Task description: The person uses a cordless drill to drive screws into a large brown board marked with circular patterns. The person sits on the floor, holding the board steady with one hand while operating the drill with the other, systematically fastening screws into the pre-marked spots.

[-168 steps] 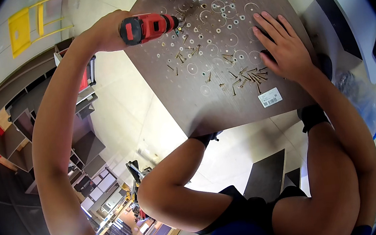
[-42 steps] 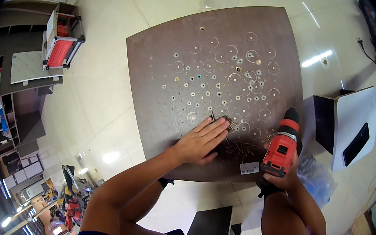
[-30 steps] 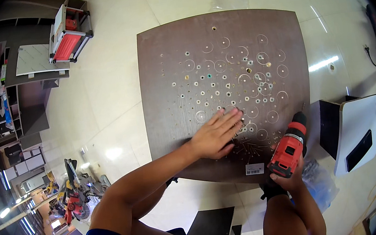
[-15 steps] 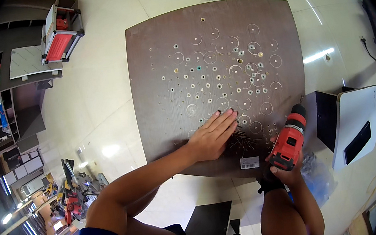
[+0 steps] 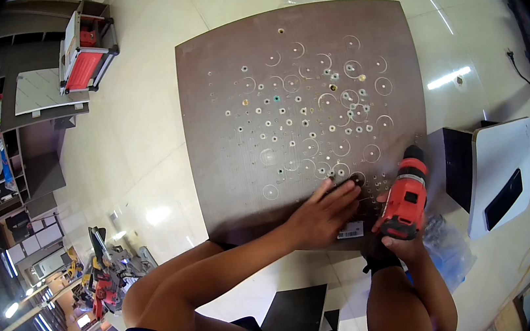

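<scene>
A brown board (image 5: 232, 169) lies before me, pitted with drilled holes and marked with several scribed circles. My left hand (image 5: 324, 214) rests palm down near its front edge, fingers stretched and a little apart. Beneath those fingers, a few thin screws (image 5: 365, 200) peek out; the rest of the pile is hidden. A white label (image 5: 351, 230) shows beside the palm. In my right hand (image 5: 409, 247) is a red and black cordless drill (image 5: 405, 204), gripped by its handle over the board's right front corner. Its chuck points away from me.
On the right stands a white-topped stool (image 5: 502, 183) with a black phone (image 5: 504, 199) on it. A clear plastic bag (image 5: 449, 252) lies near my right forearm. Dark panels (image 5: 295, 317) are on the tiled floor below. Power tools (image 5: 110, 277) and shelving (image 5: 39, 157) are at left.
My left hand has slid right and toward me, from beside the screw pile to over it. The right hand still holds the drill in nearly the same place.
</scene>
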Demonstrator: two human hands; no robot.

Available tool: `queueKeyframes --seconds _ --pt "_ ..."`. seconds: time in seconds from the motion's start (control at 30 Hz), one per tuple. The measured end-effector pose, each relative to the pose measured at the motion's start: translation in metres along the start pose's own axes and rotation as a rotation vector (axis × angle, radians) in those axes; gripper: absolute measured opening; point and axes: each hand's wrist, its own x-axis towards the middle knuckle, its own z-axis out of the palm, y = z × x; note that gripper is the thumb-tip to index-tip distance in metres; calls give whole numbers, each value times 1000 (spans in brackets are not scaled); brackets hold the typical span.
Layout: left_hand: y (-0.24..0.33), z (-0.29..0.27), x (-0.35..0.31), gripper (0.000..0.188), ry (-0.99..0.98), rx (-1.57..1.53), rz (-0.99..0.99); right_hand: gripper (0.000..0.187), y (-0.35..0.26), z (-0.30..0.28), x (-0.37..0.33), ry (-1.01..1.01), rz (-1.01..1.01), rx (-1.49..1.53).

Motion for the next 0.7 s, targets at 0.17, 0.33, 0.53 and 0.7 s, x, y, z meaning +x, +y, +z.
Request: queueKeyframes --seconds 0.17,0.33,0.53,0.7 --pt "-64 -76 10 62 161 193 -108 121 -31 -3 7 -91 45 513" --pt "-205 -150 -67 66 736 163 -727 131 -63 -7 15 -198 -114 671" --pt "-205 -148 -89 65 802 280 -860 136 -54 -10 9 -67 -88 577" --pt "-235 -129 -150 63 697 20 -1204 127 -48 -6 6 -43 -62 541"
